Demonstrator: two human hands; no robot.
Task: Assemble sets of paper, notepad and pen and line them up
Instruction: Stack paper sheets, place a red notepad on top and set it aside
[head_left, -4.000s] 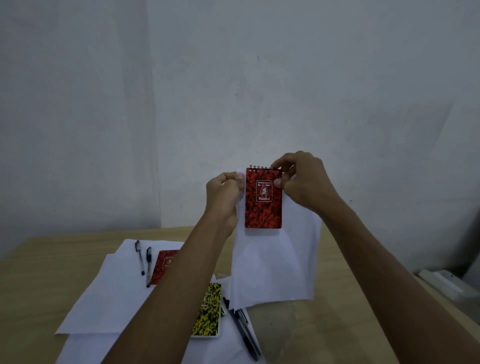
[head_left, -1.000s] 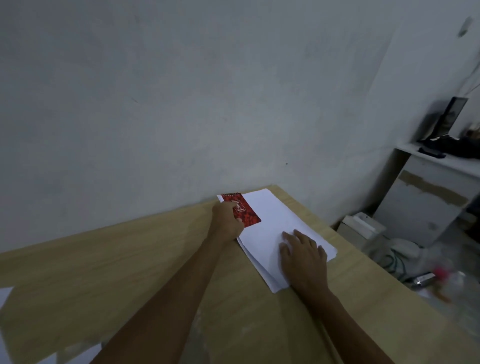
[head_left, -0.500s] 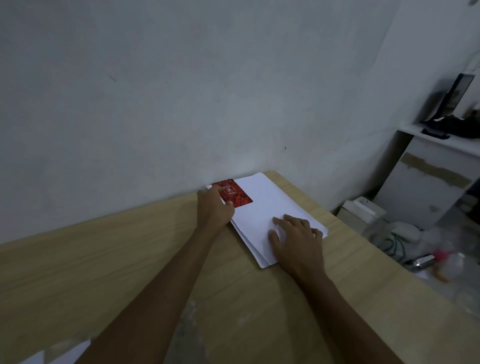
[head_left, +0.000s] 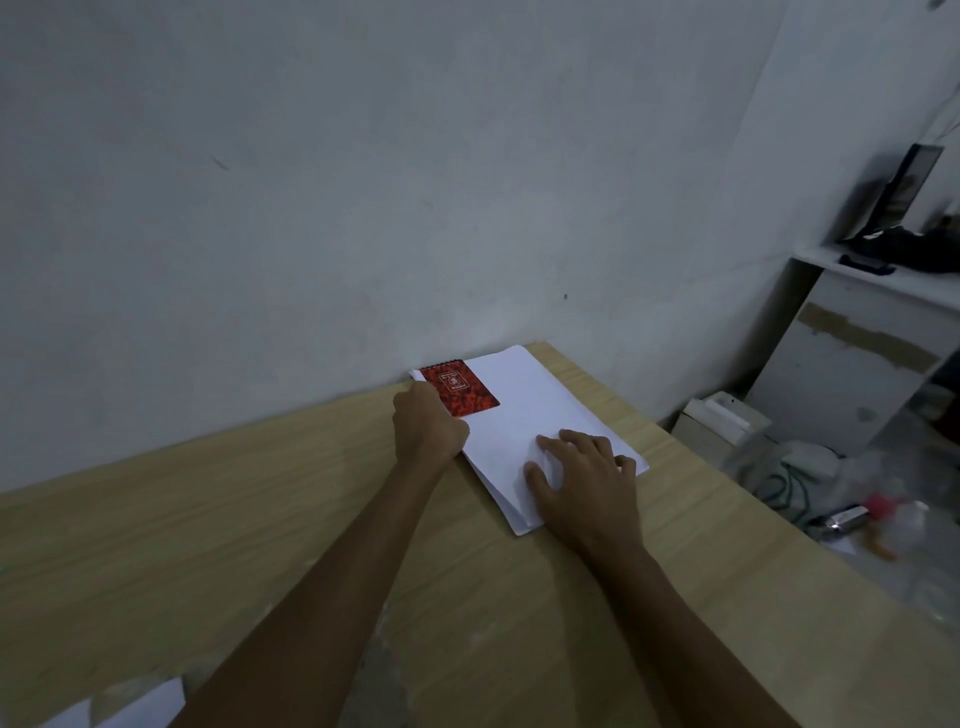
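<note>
Paper stack and notepad at the worktop's far right corner, both hands on them.
Smooth white paper stack (head_left: 540, 415) lies on the wood-grain worktop (head_left: 260, 519); a red speckled spiral notepad (head_left: 460, 388) sits on its far left corner. Left hand (head_left: 427, 427), fingers curled, grips the notepad's near-left edge. Right hand (head_left: 584, 478) rests on the stack's near end, fingers spread, lightly bent.

Both bare arms are reaching forward from the bottom edge, coming closer together toward the hands. The left hand (head_left: 427, 427) is lying knuckles up with its fingers curled under; what they are touching is hidden. The right hand (head_left: 587, 478) is lying palm down, nearer than the left one, with its fingers (head_left: 571, 441) spreading out and bending a little.
</note>
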